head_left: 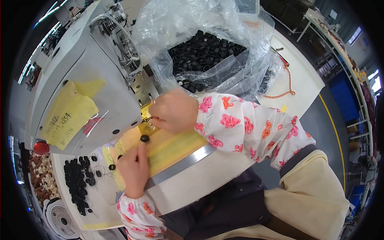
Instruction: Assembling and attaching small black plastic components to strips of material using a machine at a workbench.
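Observation:
A grey sewing machine (94, 60) fills the left side of the view. My right hand (175, 111) is beside its needle area, fingers closed in a pinch. What that hand holds, if anything, is hidden behind the fingers. Lower down, my left hand (134, 170) has its fingertips closed at a small black loop piece (145, 138), above the yellow-covered bed plate (172, 156). More black pieces (112, 167), joined by thin loose thread, trail to the left of that hand. White sleeve covers with pink and orange prints are on both my forearms.
An opened clear plastic bag (154, 44) full of black loops (204, 54) lies behind my right hand. A pile of black pieces (78, 184) is on the table at left. An orange cord (290, 80) lies at the right. A white fan (62, 220) stands lower left.

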A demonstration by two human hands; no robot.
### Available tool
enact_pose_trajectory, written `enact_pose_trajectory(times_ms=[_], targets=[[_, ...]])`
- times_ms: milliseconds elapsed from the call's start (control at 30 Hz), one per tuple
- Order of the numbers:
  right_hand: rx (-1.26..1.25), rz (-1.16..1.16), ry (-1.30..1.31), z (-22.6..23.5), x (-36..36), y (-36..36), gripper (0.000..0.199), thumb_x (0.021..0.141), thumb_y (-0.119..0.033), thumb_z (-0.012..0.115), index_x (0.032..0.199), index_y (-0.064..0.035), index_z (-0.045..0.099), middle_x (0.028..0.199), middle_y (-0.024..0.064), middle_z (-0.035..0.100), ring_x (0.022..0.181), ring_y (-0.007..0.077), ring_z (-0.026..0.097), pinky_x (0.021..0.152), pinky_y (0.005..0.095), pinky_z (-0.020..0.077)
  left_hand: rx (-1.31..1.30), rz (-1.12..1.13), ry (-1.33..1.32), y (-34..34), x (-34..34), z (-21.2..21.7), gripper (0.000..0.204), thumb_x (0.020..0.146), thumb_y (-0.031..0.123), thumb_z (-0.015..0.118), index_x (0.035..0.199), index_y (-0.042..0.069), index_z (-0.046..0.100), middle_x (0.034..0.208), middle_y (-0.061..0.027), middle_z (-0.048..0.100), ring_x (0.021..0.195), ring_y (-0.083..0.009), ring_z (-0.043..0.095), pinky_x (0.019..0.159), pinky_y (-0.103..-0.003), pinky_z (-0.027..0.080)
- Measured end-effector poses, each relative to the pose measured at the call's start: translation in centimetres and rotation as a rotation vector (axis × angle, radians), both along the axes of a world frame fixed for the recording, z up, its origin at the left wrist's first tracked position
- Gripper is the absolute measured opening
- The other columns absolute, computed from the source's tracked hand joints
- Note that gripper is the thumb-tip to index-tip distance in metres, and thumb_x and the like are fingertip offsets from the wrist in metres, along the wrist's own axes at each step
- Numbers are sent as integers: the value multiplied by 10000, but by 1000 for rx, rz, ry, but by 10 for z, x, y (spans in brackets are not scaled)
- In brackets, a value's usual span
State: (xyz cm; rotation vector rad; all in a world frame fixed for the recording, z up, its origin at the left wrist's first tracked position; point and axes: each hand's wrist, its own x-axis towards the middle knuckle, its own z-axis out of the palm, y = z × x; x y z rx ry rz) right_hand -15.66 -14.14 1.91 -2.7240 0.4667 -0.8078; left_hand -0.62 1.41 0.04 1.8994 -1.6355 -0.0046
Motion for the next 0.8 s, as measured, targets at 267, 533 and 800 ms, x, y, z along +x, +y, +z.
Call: enact_pose_trajectory(times_ms=[267,533,800], targets=[[-147,-644,367,45,-66,-95,162,695,-232,651,764,-89,627,721,100,615,710,290,594,614,394,463,-69,327,391,37,67,5,198,823,116,555,690,-31,569,521,-67,430,500,-95,385,474,-240,328],[-221,-774,424,15,-48,-105,167,678,-150,602,843,-130,613,794,79,629,757,272,607,635,391,483,-43,-79,-83,-25,-7,2,257,772,73,533,1007,-23,491,964,-206,542,924,-371,472,804,-415,362],[-173,-702,134,15,-54,-110,134,671,-106,545,793,-84,594,765,92,620,732,272,599,636,369,475,88,101,-8,-32,7,-1,243,771,211,620,851,-10,558,745,-142,582,713,-284,555,629,-351,427]])
